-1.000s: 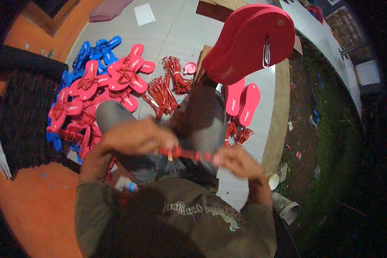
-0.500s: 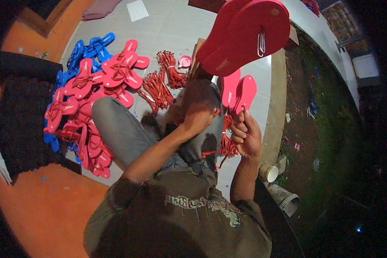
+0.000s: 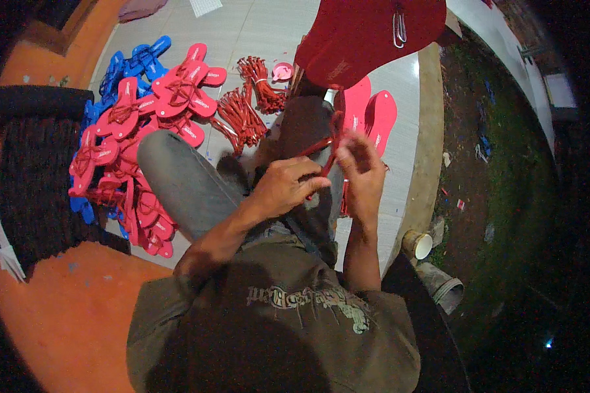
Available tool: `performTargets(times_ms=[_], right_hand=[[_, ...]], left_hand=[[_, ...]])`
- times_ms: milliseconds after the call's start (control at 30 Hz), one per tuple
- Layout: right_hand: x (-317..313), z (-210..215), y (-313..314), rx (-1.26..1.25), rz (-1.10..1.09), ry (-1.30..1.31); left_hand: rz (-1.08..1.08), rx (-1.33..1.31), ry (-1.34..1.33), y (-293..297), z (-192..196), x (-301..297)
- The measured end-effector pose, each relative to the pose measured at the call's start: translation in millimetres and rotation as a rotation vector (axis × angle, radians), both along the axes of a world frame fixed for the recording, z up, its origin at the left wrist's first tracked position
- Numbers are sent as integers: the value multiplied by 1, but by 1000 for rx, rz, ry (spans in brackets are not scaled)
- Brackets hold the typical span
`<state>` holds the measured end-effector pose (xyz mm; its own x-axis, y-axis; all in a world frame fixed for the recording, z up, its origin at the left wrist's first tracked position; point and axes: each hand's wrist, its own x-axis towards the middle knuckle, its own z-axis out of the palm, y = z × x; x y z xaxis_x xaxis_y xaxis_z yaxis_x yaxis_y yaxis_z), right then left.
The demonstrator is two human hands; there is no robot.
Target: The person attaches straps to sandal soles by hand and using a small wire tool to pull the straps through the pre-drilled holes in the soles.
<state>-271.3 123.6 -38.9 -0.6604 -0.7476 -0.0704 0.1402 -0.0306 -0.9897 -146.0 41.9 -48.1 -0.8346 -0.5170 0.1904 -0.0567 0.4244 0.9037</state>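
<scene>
My left hand (image 3: pixel 283 187) is closed on a red sandal strap (image 3: pixel 322 145) over my lap. My right hand (image 3: pixel 362 171) is beside it, its blurred fingertips closed around the strap's other side. Just beyond my hands, two pink sandal soles (image 3: pixel 380 121) lie side by side on the floor. Above them a larger red sole (image 3: pixel 367 49), with a bent metal wire clip (image 3: pixel 398 31) on its face, fills the top of the view. More red straps (image 3: pixel 345 200) show partly behind my right hand.
Finished-looking pink sandals (image 3: pixel 128 108) are heaped to the left, with blue sandals (image 3: pixel 144 62) behind and beneath. Bundles of red straps (image 3: pixel 239 118) and a small pink dish (image 3: pixel 282 71) lie on the tiles. Cups (image 3: pixel 417 244) stand by the ledge at right.
My right hand has moved from near the pink soles inward to the strap. My left hand has shifted slightly left and nearer. The view has tilted, so the large red sole sits higher.
</scene>
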Motion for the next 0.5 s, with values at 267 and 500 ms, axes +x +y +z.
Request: performTargets(times_ms=[267, 500], right_hand=[[1, -23, 27, 244, 110, -96], [6, 3, 6, -254, 196, -498]], left_hand=[[-71, 665, -282, -21, -8, 12], [-160, 1074, 142, -34, 26, 5]])
